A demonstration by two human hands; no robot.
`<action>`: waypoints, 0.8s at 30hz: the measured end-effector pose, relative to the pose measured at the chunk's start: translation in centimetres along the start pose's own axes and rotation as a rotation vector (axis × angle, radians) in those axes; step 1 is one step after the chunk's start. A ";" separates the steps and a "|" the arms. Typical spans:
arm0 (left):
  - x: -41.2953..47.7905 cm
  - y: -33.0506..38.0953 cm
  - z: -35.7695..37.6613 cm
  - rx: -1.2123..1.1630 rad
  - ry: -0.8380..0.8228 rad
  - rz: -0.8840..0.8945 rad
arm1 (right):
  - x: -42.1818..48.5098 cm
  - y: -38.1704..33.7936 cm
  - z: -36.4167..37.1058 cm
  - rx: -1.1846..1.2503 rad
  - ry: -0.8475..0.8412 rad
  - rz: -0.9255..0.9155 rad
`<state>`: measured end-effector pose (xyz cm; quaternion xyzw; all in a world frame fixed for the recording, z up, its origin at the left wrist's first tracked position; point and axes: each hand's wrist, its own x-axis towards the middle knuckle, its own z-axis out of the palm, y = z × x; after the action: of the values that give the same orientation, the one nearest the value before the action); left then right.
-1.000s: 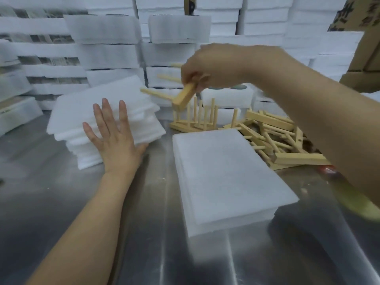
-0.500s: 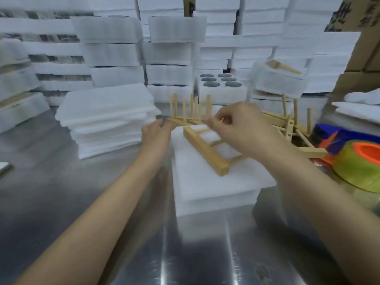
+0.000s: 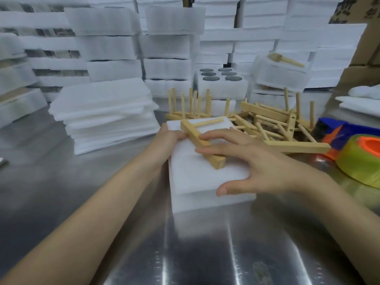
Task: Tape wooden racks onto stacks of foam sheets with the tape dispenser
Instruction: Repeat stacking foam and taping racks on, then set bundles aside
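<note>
Your right hand (image 3: 246, 159) lies spread over a wooden rack (image 3: 214, 160) that rests flat on the stack of foam sheets (image 3: 195, 182) at the middle of the steel table (image 3: 92, 202). The fingers are straight across the rack's rail and the thumb presses the stack's near edge. Your left hand (image 3: 168, 138) meets the rail's far end at the stack's left corner, fingers bent. Whether they grip the rail or only touch it cannot be told. Just beyond and to the right, a loose pile of racks (image 3: 277, 124) sits on the table, some with pegs upright. At the right edge is the blue and orange tape dispenser (image 3: 339, 132), with a yellow-green tape roll (image 3: 357, 167) just in front of it. A taller foam stack (image 3: 104, 114) stands to the left. White foam blocks (image 3: 172, 48) line the back, 1 block (image 3: 220, 85) showing 6 round holes.
</note>
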<state>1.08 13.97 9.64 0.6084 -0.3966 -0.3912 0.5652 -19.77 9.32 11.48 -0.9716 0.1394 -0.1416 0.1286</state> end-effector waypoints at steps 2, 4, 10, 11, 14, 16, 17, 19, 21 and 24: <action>-0.1 0.1 -0.1 0.004 -0.003 0.030 | 0.3 0.1 0.1 0.011 0.017 0.011; -0.2 0.1 -0.1 -0.011 -0.021 0.047 | 0.7 0.3 0.1 0.016 0.024 0.026; -0.1 0.2 0.2 -0.001 0.085 -0.018 | 1.2 0.4 -0.1 0.042 -0.011 0.053; -0.1 0.2 0.2 0.018 0.095 -0.026 | 1.1 0.3 -0.1 0.037 -0.016 0.054; -0.1 0.4 0.3 0.109 0.109 -0.040 | 0.8 -0.3 0.0 0.024 -0.021 0.088; 0.0 0.5 0.4 0.175 0.135 -0.050 | 0.8 -0.7 0.1 -0.033 -0.024 0.095; 0.0 0.5 0.4 0.203 0.140 -0.048 | 0.7 -0.8 0.1 -0.073 -0.021 0.091; 0.0 0.5 0.5 0.236 0.133 -0.038 | 0.7 -0.9 0.1 -0.129 -0.005 0.077; -0.1 0.5 0.5 0.255 0.138 -0.031 | 0.6 -1.1 0.3 -0.155 0.015 0.072; -0.1 0.5 0.5 0.314 0.152 -0.029 | 0.6 -1.3 0.8 -0.187 0.034 0.066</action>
<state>0.52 13.86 10.12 0.7228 -0.4001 -0.2854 0.4859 -18.67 10.53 11.30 -0.9717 0.1861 -0.1400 0.0394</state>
